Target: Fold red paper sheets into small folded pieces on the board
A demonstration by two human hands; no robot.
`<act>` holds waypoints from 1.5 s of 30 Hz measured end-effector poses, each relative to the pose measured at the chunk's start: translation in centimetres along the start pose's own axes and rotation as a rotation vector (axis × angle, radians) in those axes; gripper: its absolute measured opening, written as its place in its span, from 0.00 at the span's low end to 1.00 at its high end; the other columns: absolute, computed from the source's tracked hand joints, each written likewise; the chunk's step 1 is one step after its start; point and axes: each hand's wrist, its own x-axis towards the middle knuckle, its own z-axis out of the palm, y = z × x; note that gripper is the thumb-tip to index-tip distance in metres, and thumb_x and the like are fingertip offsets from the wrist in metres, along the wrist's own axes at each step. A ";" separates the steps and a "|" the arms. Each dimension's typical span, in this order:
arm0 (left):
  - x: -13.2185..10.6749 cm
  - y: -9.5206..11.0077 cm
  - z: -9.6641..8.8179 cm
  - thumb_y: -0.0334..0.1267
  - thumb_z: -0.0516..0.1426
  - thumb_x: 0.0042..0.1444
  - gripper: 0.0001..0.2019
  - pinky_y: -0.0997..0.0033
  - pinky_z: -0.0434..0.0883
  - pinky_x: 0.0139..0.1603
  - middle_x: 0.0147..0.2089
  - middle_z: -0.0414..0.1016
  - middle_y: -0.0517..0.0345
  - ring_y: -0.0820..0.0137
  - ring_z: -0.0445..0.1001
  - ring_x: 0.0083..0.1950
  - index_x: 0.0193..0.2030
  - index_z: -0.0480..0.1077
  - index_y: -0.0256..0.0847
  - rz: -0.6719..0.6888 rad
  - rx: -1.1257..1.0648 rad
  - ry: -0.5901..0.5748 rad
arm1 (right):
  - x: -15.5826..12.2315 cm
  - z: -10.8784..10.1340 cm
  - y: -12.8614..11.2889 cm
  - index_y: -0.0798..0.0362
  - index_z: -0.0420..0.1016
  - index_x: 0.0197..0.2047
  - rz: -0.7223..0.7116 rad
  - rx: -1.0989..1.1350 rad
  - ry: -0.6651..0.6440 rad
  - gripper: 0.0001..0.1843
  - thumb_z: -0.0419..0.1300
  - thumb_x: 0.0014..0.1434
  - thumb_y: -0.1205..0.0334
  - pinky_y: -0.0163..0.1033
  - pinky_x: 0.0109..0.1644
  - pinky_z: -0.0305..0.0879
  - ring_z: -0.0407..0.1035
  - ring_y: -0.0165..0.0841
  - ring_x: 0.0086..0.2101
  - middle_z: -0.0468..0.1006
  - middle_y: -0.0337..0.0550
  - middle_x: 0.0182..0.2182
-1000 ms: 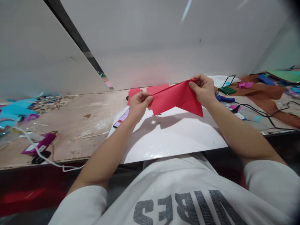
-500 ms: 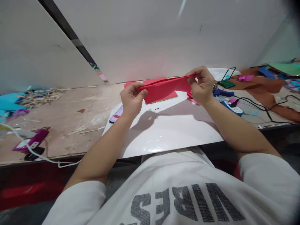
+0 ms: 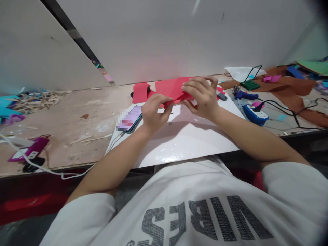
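Observation:
A piece of red paper (image 3: 177, 97) is between my two hands, low over the white board (image 3: 176, 147). My left hand (image 3: 156, 112) pinches its left end between thumb and forefinger. On the other end, my right hand (image 3: 203, 97) has its thumb below and bent fingers above, closed on the paper. More red paper (image 3: 166, 85) lies behind it, and the fingers partly cover where the pieces meet. A smaller red piece (image 3: 140, 92) rests to the left over a dark object. Beside my left hand, a lit phone (image 3: 132, 119) lies on the board.
Right of the board are a blue glue gun (image 3: 246, 95), a blue power strip (image 3: 255, 114) with black cords, and a green stand (image 3: 249, 84). A grey-handled tool (image 3: 222, 96) lies near my right hand. Wood sticks (image 3: 48, 102) and a purple power strip (image 3: 30, 150) are at left.
Both hands have come down toward the board and closer together, and the red paper is no longer stretched out between them. The phone and the grey-handled tool now show.

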 end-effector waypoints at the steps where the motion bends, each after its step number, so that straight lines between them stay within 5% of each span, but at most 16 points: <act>1: -0.2 0.4 0.2 0.48 0.68 0.85 0.10 0.58 0.83 0.55 0.42 0.88 0.57 0.63 0.84 0.42 0.51 0.88 0.49 -0.013 -0.015 -0.017 | -0.1 0.5 -0.6 0.35 0.90 0.70 -0.016 0.043 0.005 0.25 0.60 0.88 0.32 0.81 0.88 0.59 0.84 0.60 0.71 0.94 0.47 0.65; 8: -1.0 1.1 0.6 0.79 0.65 0.78 0.32 0.50 0.84 0.54 0.41 0.89 0.52 0.56 0.86 0.44 0.46 0.90 0.52 -0.220 -0.022 -0.127 | -0.4 1.5 -1.9 0.33 0.94 0.57 0.040 0.265 0.016 0.26 0.60 0.87 0.28 0.75 0.83 0.65 0.87 0.52 0.60 0.95 0.43 0.51; 13: -0.6 0.6 0.2 0.69 0.63 0.86 0.26 0.52 0.80 0.50 0.41 0.89 0.56 0.62 0.84 0.42 0.53 0.90 0.51 -0.115 -0.054 -0.183 | -0.5 1.9 -1.5 0.31 0.95 0.55 0.029 0.271 0.007 0.28 0.56 0.88 0.27 0.71 0.79 0.68 0.86 0.48 0.56 0.96 0.39 0.51; 22: -0.7 0.1 -0.2 0.62 0.68 0.85 0.17 0.49 0.76 0.48 0.40 0.86 0.58 0.61 0.84 0.40 0.51 0.90 0.55 0.012 -0.111 -0.137 | -1.8 3.4 -1.4 0.32 0.95 0.60 -0.101 0.316 0.080 0.25 0.58 0.90 0.32 0.72 0.80 0.68 0.86 0.46 0.53 0.93 0.41 0.51; 27: -0.6 0.2 -0.2 0.72 0.61 0.86 0.28 0.45 0.80 0.50 0.38 0.84 0.58 0.63 0.82 0.40 0.46 0.85 0.52 -0.095 -0.038 -0.216 | -1.9 3.2 -1.5 0.30 0.95 0.60 -0.088 0.285 0.052 0.24 0.58 0.91 0.34 0.74 0.78 0.71 0.87 0.47 0.52 0.92 0.39 0.51; 33: -0.8 -0.5 -0.1 0.68 0.64 0.86 0.23 0.47 0.75 0.48 0.37 0.83 0.60 0.63 0.80 0.38 0.50 0.88 0.54 -0.033 -0.084 -0.169 | -2.2 3.3 -1.6 0.29 0.93 0.60 -0.125 0.252 0.048 0.18 0.62 0.90 0.36 0.73 0.76 0.74 0.87 0.47 0.53 0.92 0.38 0.51; 39: -1.1 -1.0 -0.4 0.79 0.63 0.81 0.30 0.44 0.77 0.58 0.38 0.80 0.58 0.60 0.82 0.44 0.51 0.87 0.54 -0.232 -0.118 -0.305 | -2.3 3.5 -2.0 0.34 0.92 0.62 -0.135 0.211 0.082 0.22 0.55 0.94 0.41 0.69 0.71 0.77 0.87 0.43 0.51 0.92 0.39 0.50; 45: -1.0 0.1 -0.3 0.74 0.67 0.80 0.24 0.46 0.77 0.55 0.42 0.84 0.55 0.57 0.81 0.42 0.52 0.89 0.58 -0.229 -0.174 -0.228 | -1.7 2.9 -2.2 0.34 0.92 0.58 -0.079 0.263 -0.008 0.25 0.56 0.92 0.35 0.68 0.75 0.76 0.88 0.45 0.54 0.94 0.41 0.51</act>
